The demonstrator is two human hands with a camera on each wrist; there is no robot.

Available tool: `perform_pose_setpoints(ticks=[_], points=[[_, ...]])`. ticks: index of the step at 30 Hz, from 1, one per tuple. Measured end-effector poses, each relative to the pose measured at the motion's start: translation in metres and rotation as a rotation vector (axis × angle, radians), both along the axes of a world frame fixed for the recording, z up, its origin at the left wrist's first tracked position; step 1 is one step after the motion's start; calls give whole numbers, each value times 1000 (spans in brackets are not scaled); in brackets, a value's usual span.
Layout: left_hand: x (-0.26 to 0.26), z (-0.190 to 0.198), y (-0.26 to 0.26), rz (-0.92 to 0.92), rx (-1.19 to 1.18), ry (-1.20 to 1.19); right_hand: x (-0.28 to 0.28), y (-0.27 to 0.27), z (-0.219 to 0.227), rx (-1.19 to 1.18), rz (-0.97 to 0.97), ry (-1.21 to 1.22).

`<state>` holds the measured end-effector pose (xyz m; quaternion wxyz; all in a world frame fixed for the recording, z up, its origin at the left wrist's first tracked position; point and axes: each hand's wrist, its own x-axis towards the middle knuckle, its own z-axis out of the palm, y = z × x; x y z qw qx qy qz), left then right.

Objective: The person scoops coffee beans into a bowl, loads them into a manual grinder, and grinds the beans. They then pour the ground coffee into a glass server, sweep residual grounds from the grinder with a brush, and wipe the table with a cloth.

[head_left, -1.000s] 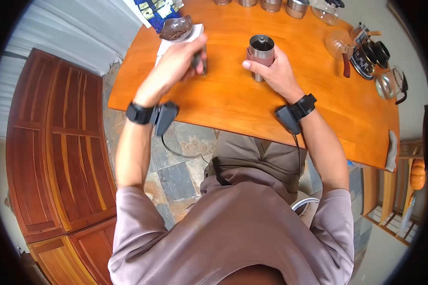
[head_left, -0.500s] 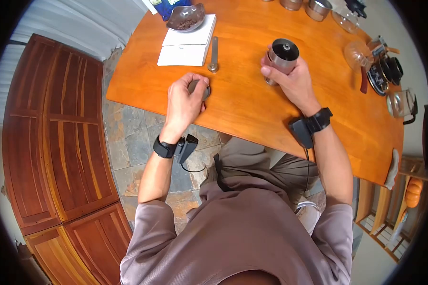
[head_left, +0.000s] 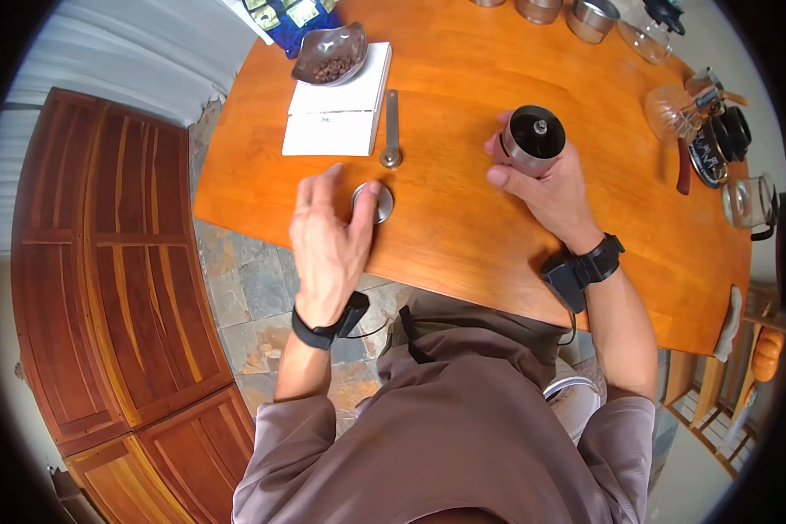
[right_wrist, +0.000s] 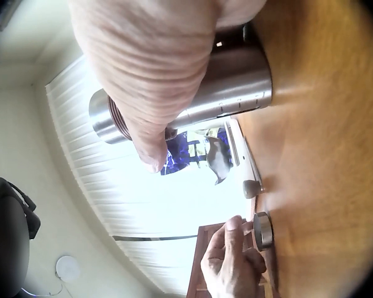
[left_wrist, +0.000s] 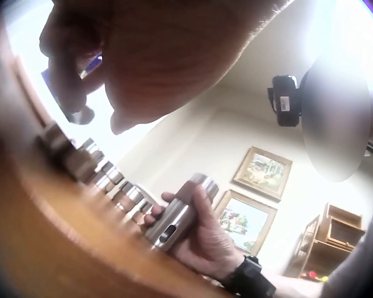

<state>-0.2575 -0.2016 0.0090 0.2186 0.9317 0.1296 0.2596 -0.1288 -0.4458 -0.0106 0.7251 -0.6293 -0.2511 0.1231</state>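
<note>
My right hand (head_left: 561, 194) grips a steel hand coffee grinder (head_left: 533, 144) with a brownish band. Its top has no lid, so the dark inside and central shaft show; in the left wrist view a slot (left_wrist: 167, 233) shows low on its side. Near the table's front edge, a round metal lid (head_left: 382, 208) lies flat. Over its left side reaches the thumb of my left hand (head_left: 327, 240), the other fingers extended and loosely bent beside it. Just beyond lies the grinder's crank handle (head_left: 392, 122), its knob (head_left: 391, 159) toward me.
A white scale-like slab (head_left: 327, 131) carries a dark bowl (head_left: 351, 54) of coffee beans, a blue bag (head_left: 293, 24) behind. Metal canisters (head_left: 592, 19) line the back. Glass coffee pots (head_left: 747, 203) and a dripper with a red handle (head_left: 684, 166) stand at the right.
My left hand came back from beyond the lid's spot, brought the lid to the table's front, and its fingers have since loosened. The grinder has shifted right and its open top tilts more toward me.
</note>
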Motion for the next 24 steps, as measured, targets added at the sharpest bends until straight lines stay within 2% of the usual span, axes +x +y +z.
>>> perform_pose_setpoints(ticks=[1, 3, 6, 7, 8, 10, 11, 13, 14, 15, 16, 17, 19, 20, 21, 22, 23, 24], points=[[-3, 16, -3, 30, -78, 27, -1, 0, 0, 19, 12, 15], [-12, 51, -2, -37, -234, -4, -2, 0, 2, -10, 0, 28], [-27, 128, -12, -356, -225, -495, -2, 1, 6, -49, -13, 38], [-40, 168, 6, -570, -104, -438, -2, 1, 6, -57, -19, 30], [-40, 166, 3, -574, -114, -457, -3, 1, 7, -70, -25, 14], [-93, 171, 56, -595, -128, -510, -3, 6, 6, 26, -52, 29], [-149, 172, 108, -609, -132, -550, -2, 6, 5, 11, -64, -7], [-206, 154, 177, -626, -138, -641, -1, 6, 4, 14, -47, -23], [-219, 141, 195, -630, -143, -683, 0, 6, 5, -6, -52, -59], [-274, 120, 255, -627, -149, -719, -1, 6, 6, 5, -41, -51], [-248, 113, 228, -622, -153, -750, -1, 7, 7, 19, -27, -37], [-303, 91, 293, -614, -156, -773, -1, 6, 9, 3, -21, -54], [-367, 63, 396, -604, -153, -802, -2, 6, 10, 5, -18, -18], [-340, 75, 397, -606, -147, -812, -3, 6, 9, -1, -23, -21], [-334, 69, 369, -620, -132, -824, -4, 6, 8, 9, -31, -35], [-252, 92, 242, -640, -108, -848, -3, 7, 8, -23, -43, -50], [-251, 88, 231, -652, -91, -876, -3, 5, 9, -65, -52, -66], [-298, 67, 296, -659, -68, -907, -5, 5, 11, -26, -47, 5]])
